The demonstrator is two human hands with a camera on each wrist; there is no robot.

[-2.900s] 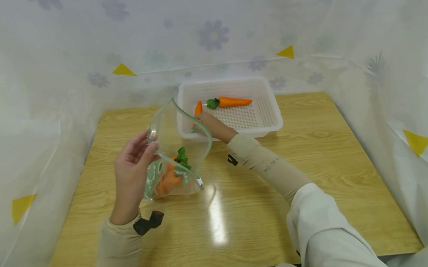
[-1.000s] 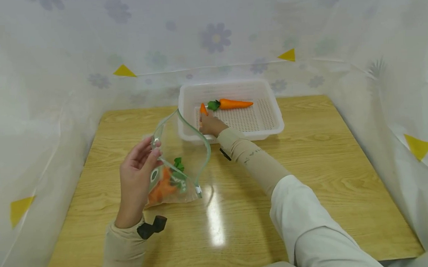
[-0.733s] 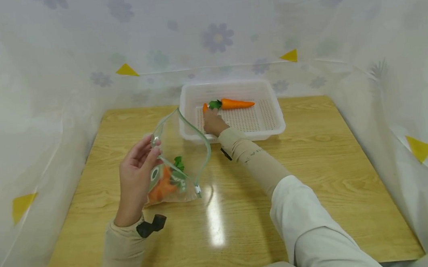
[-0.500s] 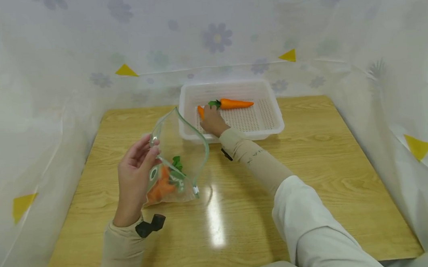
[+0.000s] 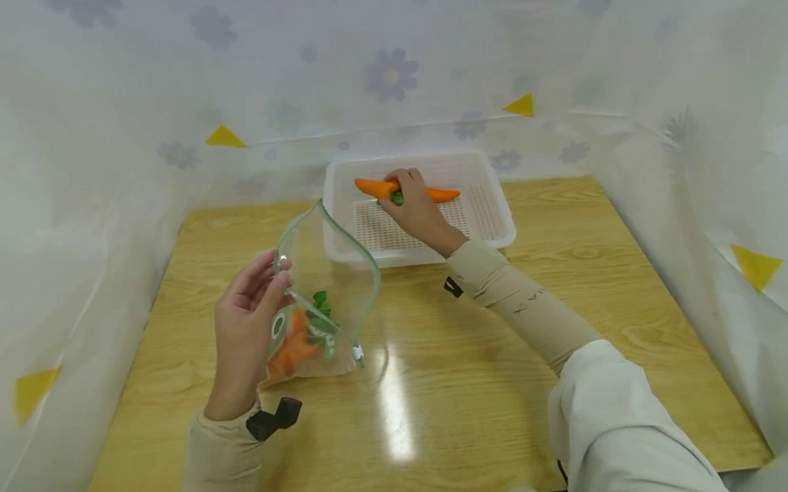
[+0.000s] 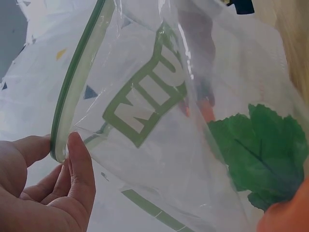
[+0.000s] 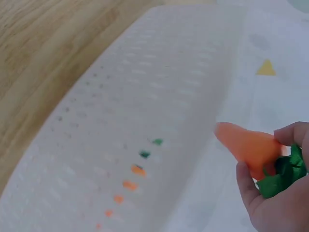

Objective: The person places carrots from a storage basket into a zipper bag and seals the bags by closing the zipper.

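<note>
1. Left hand (image 5: 243, 335): grip closed in a pinch, thumb and fingers (image 6: 79, 169) clamped on the green zip rim of the clear plastic zip bag with green lettering (image 5: 323, 294); the bag's mouth gapes open on the far side of this grip
2. Inside the bag, below and to the right of the left grip, lie orange toy carrots with green leaves (image 5: 295, 344); the bag's lower corner rests on the wooden bench (image 5: 569, 266)
3. Right hand (image 5: 419, 211): grip closed around the leafy end of a small orange toy carrot with a green top (image 5: 374, 188); its pointed end sticks out to the left of the grip, clear of the tray floor
4. Wrist view confirms it: fingers curled about the green leaves, orange body (image 7: 248, 147) protruding past them
5. A second, longer orange toy carrot (image 5: 446, 194) lies just beyond the right grip, partly hidden by the fingers; whether they touch cannot be told
6. Both sit over the white perforated plastic tray (image 5: 492, 211), directly beneath the right grip, at the far edge of the bench
7. The two grips are well apart, the bag's open mouth between them
</note>
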